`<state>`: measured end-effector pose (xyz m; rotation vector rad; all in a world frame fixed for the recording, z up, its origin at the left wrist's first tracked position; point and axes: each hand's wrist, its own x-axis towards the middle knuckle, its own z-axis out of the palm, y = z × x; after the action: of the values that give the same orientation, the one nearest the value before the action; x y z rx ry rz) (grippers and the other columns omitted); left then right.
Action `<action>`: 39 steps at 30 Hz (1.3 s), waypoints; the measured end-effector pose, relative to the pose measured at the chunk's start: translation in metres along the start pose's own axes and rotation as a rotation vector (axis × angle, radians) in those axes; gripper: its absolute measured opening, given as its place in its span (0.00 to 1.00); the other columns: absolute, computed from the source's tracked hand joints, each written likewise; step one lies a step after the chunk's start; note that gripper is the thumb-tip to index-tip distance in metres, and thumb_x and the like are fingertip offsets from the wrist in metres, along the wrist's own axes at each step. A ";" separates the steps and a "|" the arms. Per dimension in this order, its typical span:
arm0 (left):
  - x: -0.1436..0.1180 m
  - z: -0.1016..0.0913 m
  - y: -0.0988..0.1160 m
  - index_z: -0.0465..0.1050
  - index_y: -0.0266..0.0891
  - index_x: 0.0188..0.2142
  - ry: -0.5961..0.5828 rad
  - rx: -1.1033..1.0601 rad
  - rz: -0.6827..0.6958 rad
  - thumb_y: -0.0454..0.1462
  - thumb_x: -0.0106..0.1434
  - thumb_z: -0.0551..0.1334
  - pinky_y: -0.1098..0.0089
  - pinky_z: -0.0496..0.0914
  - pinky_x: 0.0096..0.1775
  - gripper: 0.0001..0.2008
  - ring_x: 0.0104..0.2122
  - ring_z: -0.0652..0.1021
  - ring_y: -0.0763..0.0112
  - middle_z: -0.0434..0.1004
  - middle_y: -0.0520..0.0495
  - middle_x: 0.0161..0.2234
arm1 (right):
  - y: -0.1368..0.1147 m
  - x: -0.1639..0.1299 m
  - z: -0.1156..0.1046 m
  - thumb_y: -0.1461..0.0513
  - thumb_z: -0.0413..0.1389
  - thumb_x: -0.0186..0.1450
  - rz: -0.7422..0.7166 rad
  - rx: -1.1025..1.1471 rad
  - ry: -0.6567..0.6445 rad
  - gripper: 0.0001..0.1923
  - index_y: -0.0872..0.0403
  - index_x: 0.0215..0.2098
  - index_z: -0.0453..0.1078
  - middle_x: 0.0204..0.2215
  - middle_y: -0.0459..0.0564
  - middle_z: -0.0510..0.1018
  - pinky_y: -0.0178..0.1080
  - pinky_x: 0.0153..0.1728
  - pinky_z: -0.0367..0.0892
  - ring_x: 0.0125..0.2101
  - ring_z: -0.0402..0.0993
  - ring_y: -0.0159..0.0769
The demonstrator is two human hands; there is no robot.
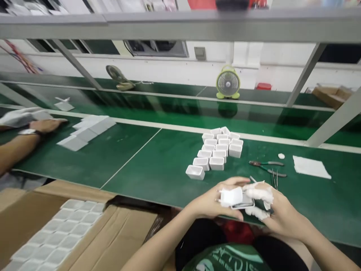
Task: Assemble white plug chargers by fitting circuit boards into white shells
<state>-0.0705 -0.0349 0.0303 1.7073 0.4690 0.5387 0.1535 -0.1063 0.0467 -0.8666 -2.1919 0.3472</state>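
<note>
Over the front edge of the bench, both hands meet on a white power adapter (231, 197) with two thin metal pins on its left end. My left hand (210, 201) is closed around the pin end, thumb below and fingers above. My right hand (278, 210), with torn white covers on its fingertips, grips the other end, where a greyish part shows between the fingers. Just beyond lie tweezers (275, 178) and green-handled pliers (266, 163). Open white plastic cases (217, 163) stand in rows ahead of my left hand.
A white sheet (311, 167) lies right, a small white disc (281, 156) near it. A green fan (228, 83) stands behind. At left, a co-worker's hand (46, 125) is beside white pieces (87, 131). A cardboard box (118, 233) of white cases sits below the edge.
</note>
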 end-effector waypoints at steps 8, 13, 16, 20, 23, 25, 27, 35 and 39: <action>-0.036 0.025 -0.037 0.62 0.46 0.62 0.521 0.445 0.037 0.46 0.62 0.69 0.53 0.70 0.59 0.32 0.59 0.71 0.55 0.67 0.39 0.59 | 0.008 -0.051 0.066 0.64 0.54 0.71 0.270 -0.066 0.192 0.21 0.51 0.61 0.59 0.49 0.58 0.75 0.48 0.49 0.75 0.51 0.74 0.46; -0.017 0.045 -0.018 0.71 0.40 0.52 0.600 0.685 0.228 0.38 0.67 0.65 0.56 0.72 0.56 0.15 0.55 0.74 0.57 0.71 0.39 0.55 | 0.008 -0.053 0.070 0.65 0.54 0.70 0.258 -0.077 0.235 0.21 0.52 0.61 0.58 0.52 0.59 0.75 0.49 0.52 0.73 0.53 0.74 0.45; -0.008 0.047 -0.018 0.73 0.40 0.47 0.583 0.721 0.362 0.30 0.67 0.61 0.54 0.73 0.55 0.10 0.54 0.74 0.57 0.76 0.42 0.48 | 0.008 -0.053 0.071 0.65 0.54 0.70 0.263 -0.071 0.251 0.21 0.52 0.60 0.59 0.50 0.58 0.76 0.49 0.51 0.74 0.51 0.75 0.45; -0.015 0.042 -0.026 0.74 0.41 0.46 0.496 0.763 0.493 0.23 0.65 0.58 0.50 0.71 0.57 0.16 0.61 0.69 0.54 0.75 0.41 0.50 | 0.007 -0.051 0.070 0.63 0.53 0.71 0.282 -0.047 0.254 0.20 0.51 0.60 0.59 0.51 0.57 0.77 0.48 0.51 0.75 0.52 0.76 0.44; -0.025 0.041 -0.033 0.74 0.39 0.48 0.453 0.699 0.504 0.26 0.66 0.61 0.53 0.73 0.57 0.14 0.60 0.70 0.54 0.70 0.37 0.56 | 0.006 -0.050 0.069 0.63 0.54 0.71 0.311 -0.026 0.239 0.19 0.51 0.60 0.60 0.52 0.57 0.78 0.47 0.51 0.75 0.52 0.76 0.43; -0.027 0.043 -0.037 0.73 0.36 0.51 0.446 0.629 0.514 0.34 0.67 0.65 0.55 0.74 0.57 0.13 0.57 0.73 0.55 0.69 0.34 0.56 | 0.005 -0.050 0.068 0.63 0.54 0.71 0.326 -0.005 0.227 0.19 0.51 0.60 0.60 0.52 0.57 0.77 0.47 0.52 0.75 0.53 0.75 0.43; -0.026 0.046 -0.040 0.74 0.37 0.50 0.478 0.574 0.546 0.39 0.67 0.65 0.56 0.75 0.56 0.14 0.55 0.76 0.57 0.71 0.35 0.55 | 0.006 -0.051 0.068 0.64 0.53 0.71 0.328 0.009 0.220 0.19 0.51 0.60 0.60 0.53 0.56 0.77 0.47 0.52 0.74 0.54 0.75 0.43; -0.018 0.062 -0.049 0.66 0.38 0.38 0.676 0.408 0.544 0.32 0.65 0.67 0.62 0.77 0.51 0.09 0.52 0.78 0.57 0.61 0.46 0.45 | 0.008 -0.060 0.069 0.69 0.51 0.68 0.256 -0.099 0.150 0.22 0.50 0.60 0.61 0.52 0.59 0.73 0.49 0.50 0.74 0.52 0.74 0.47; -0.018 0.061 -0.053 0.59 0.40 0.40 0.636 0.326 0.477 0.35 0.63 0.70 0.61 0.77 0.50 0.17 0.51 0.79 0.55 0.56 0.48 0.45 | 0.008 -0.054 0.063 0.71 0.50 0.67 0.207 -0.160 0.045 0.21 0.52 0.57 0.64 0.50 0.61 0.71 0.47 0.43 0.76 0.47 0.74 0.47</action>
<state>-0.0503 -0.0838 -0.0341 1.9509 0.6212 1.4382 0.1386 -0.1356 -0.0297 -1.1827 -2.1143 0.2512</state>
